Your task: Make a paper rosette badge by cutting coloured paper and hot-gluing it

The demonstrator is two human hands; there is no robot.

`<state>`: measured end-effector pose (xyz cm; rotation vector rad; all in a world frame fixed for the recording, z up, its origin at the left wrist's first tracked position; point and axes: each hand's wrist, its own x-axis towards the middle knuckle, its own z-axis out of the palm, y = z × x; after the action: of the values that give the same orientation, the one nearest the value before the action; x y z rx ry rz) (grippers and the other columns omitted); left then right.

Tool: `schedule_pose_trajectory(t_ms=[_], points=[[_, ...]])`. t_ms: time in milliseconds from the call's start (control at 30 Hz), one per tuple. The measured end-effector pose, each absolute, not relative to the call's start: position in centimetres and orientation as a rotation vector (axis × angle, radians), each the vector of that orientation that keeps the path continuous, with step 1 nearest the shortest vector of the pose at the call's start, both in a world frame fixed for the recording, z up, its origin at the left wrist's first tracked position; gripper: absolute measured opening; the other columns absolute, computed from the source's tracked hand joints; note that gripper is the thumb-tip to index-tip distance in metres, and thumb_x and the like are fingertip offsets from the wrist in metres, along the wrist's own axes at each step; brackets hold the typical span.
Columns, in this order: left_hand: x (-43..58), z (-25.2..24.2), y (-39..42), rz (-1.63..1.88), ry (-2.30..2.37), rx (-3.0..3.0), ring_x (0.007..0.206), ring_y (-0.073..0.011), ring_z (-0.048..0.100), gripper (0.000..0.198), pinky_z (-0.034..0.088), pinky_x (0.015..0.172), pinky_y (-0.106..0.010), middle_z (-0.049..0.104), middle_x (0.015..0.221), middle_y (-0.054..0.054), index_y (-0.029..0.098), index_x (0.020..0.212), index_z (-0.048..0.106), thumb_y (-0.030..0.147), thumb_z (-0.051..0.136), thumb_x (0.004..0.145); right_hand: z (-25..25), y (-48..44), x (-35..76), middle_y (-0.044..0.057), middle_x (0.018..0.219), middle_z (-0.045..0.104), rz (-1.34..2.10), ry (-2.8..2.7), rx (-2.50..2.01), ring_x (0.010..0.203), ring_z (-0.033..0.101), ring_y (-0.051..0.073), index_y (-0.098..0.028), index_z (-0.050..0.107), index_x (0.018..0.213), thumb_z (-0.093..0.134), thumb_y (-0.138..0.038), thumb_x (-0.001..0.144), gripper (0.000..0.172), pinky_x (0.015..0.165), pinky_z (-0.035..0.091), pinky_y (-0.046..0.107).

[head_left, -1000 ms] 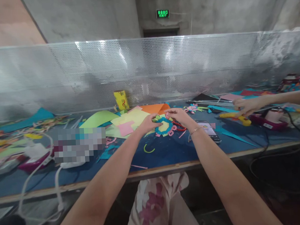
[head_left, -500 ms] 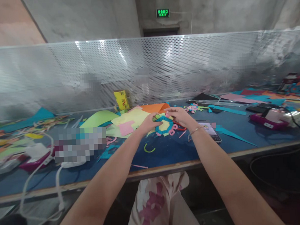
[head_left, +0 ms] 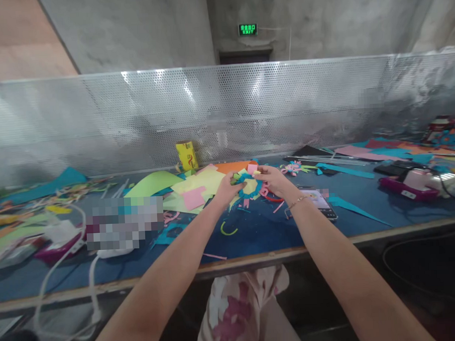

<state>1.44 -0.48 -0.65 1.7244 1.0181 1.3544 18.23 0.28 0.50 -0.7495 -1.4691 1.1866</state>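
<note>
A round paper flower (head_left: 247, 195) is held up over the table, with a turquoise ring, a pale yellow middle and pink loops at its lower and right edges. My left hand (head_left: 228, 189) grips its left side, thumb lying over the front. The fingers of my right hand (head_left: 277, 181) are closed at its upper right rim. Beside those fingertips, a small pink paper piece (head_left: 252, 168) stands up from the rim; how it is attached I cannot make out. Beneath the flower lies a curved green paper strip (head_left: 228, 230).
Yellow, green and orange paper sheets (head_left: 183, 185) lie behind my left hand. A phone (head_left: 317, 203) sits beside my right wrist. Another paper flower (head_left: 293, 166) is farther back. White cables (head_left: 92, 287) hang over the table edge at left. A perforated metal screen (head_left: 225, 110) bounds the back.
The camera view has tilted up slightly, so everything sits lower. At the flower's top, the pink piece by my right fingertips now stands higher. Both hands stay at the flower.
</note>
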Motion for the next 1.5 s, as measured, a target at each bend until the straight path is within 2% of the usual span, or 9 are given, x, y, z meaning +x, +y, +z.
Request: schedule_pose_trajectory(t_ms=[167,500,767,1033,1100,1233,1300,1400,1500], points=[[1.5,-0.4,-0.7,1.339,1.044,1.702,0.051,-0.0076,0.047,0.026,0.037,0.047,-0.02,0.052,0.061,0.004,0.016,0.073,0.051,0.028,0.069,0.059,0.4,0.3,18.1,0.008,0.094,0.064,1.148,-1.467,-0.75,0.085,0.058,0.015,-0.014,0.062,0.09,0.07,-0.034,0.059,0.038,0.082,0.045,0.033],[1.6,0.5,-1.8,1.291,1.072,1.699,0.044,-0.0054,0.041,0.022,0.033,0.043,-0.019,0.047,0.053,0.006,0.016,0.069,0.054,0.027,0.069,0.058,0.2,0.3,18.4,0.005,0.073,0.065,1.192,-1.493,-0.775,0.073,0.059,0.014,-0.016,0.065,0.075,0.071,-0.042,0.057,0.033,0.076,0.047,0.032],[1.5,0.4,-1.5,1.324,1.021,1.656,0.052,-0.0077,0.049,0.023,0.04,0.05,-0.02,0.054,0.058,0.004,0.016,0.069,0.057,0.025,0.072,0.055,0.5,0.2,18.7,0.006,0.077,0.065,1.241,-1.489,-0.795,0.074,0.06,0.016,-0.015,0.064,0.086,0.071,-0.039,0.059,0.036,0.073,0.049,0.032],[1.5,0.1,-1.0,1.2,0.807,1.434,0.055,-0.0102,0.057,0.03,0.047,0.053,-0.023,0.061,0.066,0.0,0.013,0.08,0.061,0.023,0.073,0.053,0.2,0.4,18.3,0.005,0.078,0.066,1.185,-1.411,-0.766,0.072,0.059,0.012,-0.015,0.065,0.084,0.073,-0.035,0.056,0.036,0.075,0.046,0.031],[1.5,0.2,-1.2,1.186,0.824,1.418,0.051,-0.0089,0.056,0.03,0.045,0.048,-0.021,0.062,0.064,0.0,0.013,0.08,0.062,0.022,0.073,0.054,0.3,0.2,18.3,0.005,0.078,0.066,1.182,-1.434,-0.769,0.072,0.059,0.013,-0.015,0.065,0.084,0.072,-0.035,0.056,0.035,0.076,0.046,0.031],[1.3,0.3,-1.1,1.16,0.94,1.484,0.038,-0.0044,0.046,0.029,0.032,0.034,-0.017,0.061,0.059,0.001,0.013,0.082,0.064,0.02,0.073,0.055,0.5,-0.1,18.1,0.004,0.077,0.067,1.211,-1.486,-0.724,0.074,0.06,0.013,-0.016,0.067,0.083,0.073,-0.034,0.056,0.033,0.078,0.045,0.032],[1.3,0.2,-1.0,1.16,0.958,1.485,0.04,-0.0058,0.05,0.032,0.035,0.036,-0.017,0.063,0.063,-0.001,0.013,0.085,0.064,0.02,0.073,0.055,0.6,-0.1,18.1,0.004,0.077,0.066,1.219,-1.478,-0.731,0.073,0.059,0.013,-0.016,0.066,0.084,0.073,-0.034,0.055,0.034,0.077,0.045,0.031],[1.3,0.1,-0.7,1.191,0.929,1.442,0.053,-0.0103,0.058,0.037,0.046,0.047,-0.021,0.065,0.07,-0.002,0.014,0.089,0.064,0.019,0.074,0.054,0.6,0.2,18.2,0.004,0.075,0.065,1.198,-1.407,-0.754,0.07,0.058,0.013,-0.016,0.066,0.083,0.07,-0.038,0.058,0.033,0.073,0.045,0.03],[1.3,0.0,-0.5,1.213,0.914,1.403,0.06,-0.0127,0.061,0.039,0.05,0.054,-0.024,0.066,0.076,-0.003,0.015,0.091,0.063,0.019,0.075,0.054,0.6,0.4,18.4,0.003,0.071,0.063,1.18,-1.328,-0.794,0.068,0.056,0.013,-0.016,0.065,0.076,0.067,-0.041,0.06,0.029,0.068,0.044,0.029]])
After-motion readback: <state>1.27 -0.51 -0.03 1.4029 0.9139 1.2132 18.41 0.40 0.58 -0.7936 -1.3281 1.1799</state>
